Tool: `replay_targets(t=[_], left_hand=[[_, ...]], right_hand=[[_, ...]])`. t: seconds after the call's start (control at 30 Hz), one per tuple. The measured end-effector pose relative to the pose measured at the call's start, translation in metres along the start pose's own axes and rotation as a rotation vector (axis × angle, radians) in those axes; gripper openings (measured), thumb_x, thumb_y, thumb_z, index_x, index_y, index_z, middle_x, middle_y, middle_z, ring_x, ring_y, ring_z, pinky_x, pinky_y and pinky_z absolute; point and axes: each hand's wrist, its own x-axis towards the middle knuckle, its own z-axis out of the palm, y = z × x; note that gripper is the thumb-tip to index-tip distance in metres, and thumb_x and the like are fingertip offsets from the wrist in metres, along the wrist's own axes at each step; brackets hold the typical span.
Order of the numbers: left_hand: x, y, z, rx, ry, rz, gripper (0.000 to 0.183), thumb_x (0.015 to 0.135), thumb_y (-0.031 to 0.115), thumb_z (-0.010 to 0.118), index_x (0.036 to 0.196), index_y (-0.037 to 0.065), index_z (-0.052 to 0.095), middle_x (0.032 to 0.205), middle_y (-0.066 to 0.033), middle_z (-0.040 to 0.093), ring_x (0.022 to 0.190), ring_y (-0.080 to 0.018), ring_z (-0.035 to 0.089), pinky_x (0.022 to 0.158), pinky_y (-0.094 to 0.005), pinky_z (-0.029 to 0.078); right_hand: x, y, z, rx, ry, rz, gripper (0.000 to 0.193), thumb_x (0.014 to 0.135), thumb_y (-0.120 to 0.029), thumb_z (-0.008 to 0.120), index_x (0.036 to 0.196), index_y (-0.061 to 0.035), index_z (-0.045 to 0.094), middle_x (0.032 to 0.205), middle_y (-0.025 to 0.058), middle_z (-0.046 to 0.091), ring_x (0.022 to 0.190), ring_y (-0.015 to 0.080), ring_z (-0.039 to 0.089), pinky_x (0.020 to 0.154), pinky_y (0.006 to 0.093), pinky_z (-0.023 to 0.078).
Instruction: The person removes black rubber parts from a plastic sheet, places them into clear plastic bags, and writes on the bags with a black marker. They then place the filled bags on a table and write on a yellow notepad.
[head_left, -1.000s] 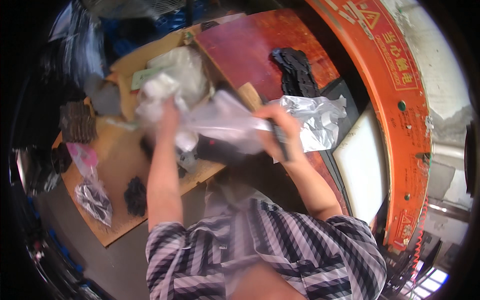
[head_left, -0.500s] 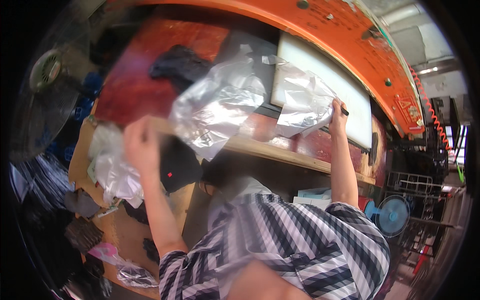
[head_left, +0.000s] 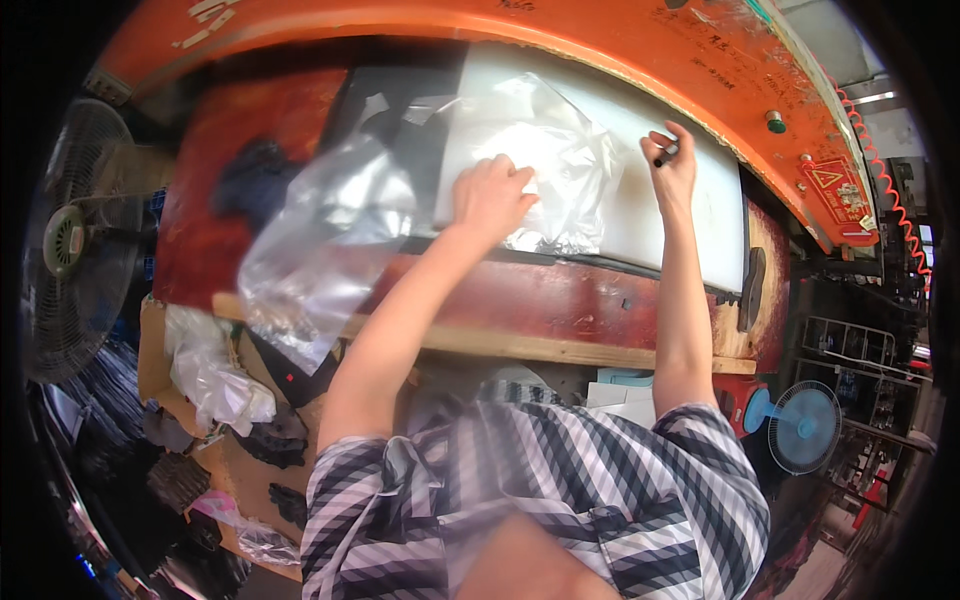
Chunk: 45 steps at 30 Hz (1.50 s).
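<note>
My left hand point(head_left: 490, 203) is over the left part of a crinkled clear plastic bag point(head_left: 565, 175), its fingers curled onto the film. The bag lies on a white board point(head_left: 693, 238) set into the worktable. Above the board's right side, my right hand point(head_left: 672, 165) is closed around a short black pen-like tool point(head_left: 664, 155); its palm is partly turned up and it is apart from the bag. Left of my left hand, a second clear plastic bag point(head_left: 325, 240) hangs over the table's front edge, blurred. Behind it lies a dark crumpled cloth item point(head_left: 258, 180), also blurred.
An orange machine beam point(head_left: 600, 40) runs along the far side. A cardboard box point(head_left: 152, 350) with clear bags stands at the lower left, near dark pieces. Fans stand at far left point(head_left: 66, 242) and lower right point(head_left: 803, 428). A dark handle-like piece point(head_left: 752, 290) lies right of the board.
My left hand has moved right, from above the box to the bag on the board. The right hand has released that bag and risen slightly, keeping the black tool. The view has shifted.
</note>
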Motion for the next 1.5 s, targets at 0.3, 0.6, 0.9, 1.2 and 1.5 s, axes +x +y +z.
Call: replay_targets(t=[0.3,0.6,0.9,1.2,1.5], left_hand=[[0.021,0.032,0.005,0.063,-0.193,-0.138,0.061,0.06,0.041,0.078,0.112,0.015,0.062,0.108,-0.0076,0.052,0.099,-0.026,0.054,0.082,-0.0385,0.046],[0.025,0.031,0.002,0.015,-0.068,-0.166,0.04,0.075,0.048,0.066,0.095,0.013,0.071,0.1,-0.0071,0.057,0.094,-0.0252,0.057,0.076,-0.0374,0.048],[0.05,-0.025,-0.024,0.405,0.049,-0.149,0.038,0.075,0.033,0.068,0.11,0.019,0.064,0.104,-0.0052,0.055,0.09,-0.0245,0.057,0.071,-0.038,0.05],[0.007,0.017,-0.006,0.107,-0.066,-0.206,0.043,0.069,0.033,0.074,0.109,0.017,0.065,0.105,-0.0046,0.056,0.095,-0.0235,0.056,0.074,-0.0375,0.048],[-0.007,0.003,-0.011,0.096,-0.066,-0.214,0.059,0.06,0.039,0.079,0.112,0.017,0.064,0.109,-0.0042,0.054,0.1,-0.0239,0.055,0.077,-0.0373,0.048]], right_hand=[[-0.035,-0.025,0.057,1.056,-0.482,0.042,0.058,0.093,-0.056,0.038,0.121,-0.0061,0.047,0.09,0.0131,0.061,0.073,0.0198,0.055,0.078,0.0326,0.043],[-0.032,0.032,0.03,1.092,-0.372,0.157,0.031,0.096,-0.036,0.043,0.099,-0.0058,0.053,0.071,0.0062,0.055,0.062,0.0158,0.053,0.074,0.0375,0.049],[-0.06,0.019,0.037,0.862,-0.496,0.233,0.013,0.087,-0.015,0.057,0.083,-0.0028,0.054,0.069,0.0052,0.055,0.058,0.0114,0.05,0.056,0.0248,0.041],[-0.063,-0.007,0.037,0.868,-0.564,0.119,0.017,0.087,-0.017,0.058,0.084,-0.0015,0.054,0.071,0.0078,0.058,0.061,0.0119,0.053,0.056,0.0241,0.043],[-0.061,-0.029,0.067,0.29,-0.846,-0.204,0.014,0.077,-0.014,0.063,0.076,-0.0008,0.063,0.068,0.0082,0.064,0.06,0.0154,0.058,0.06,0.0274,0.046]])
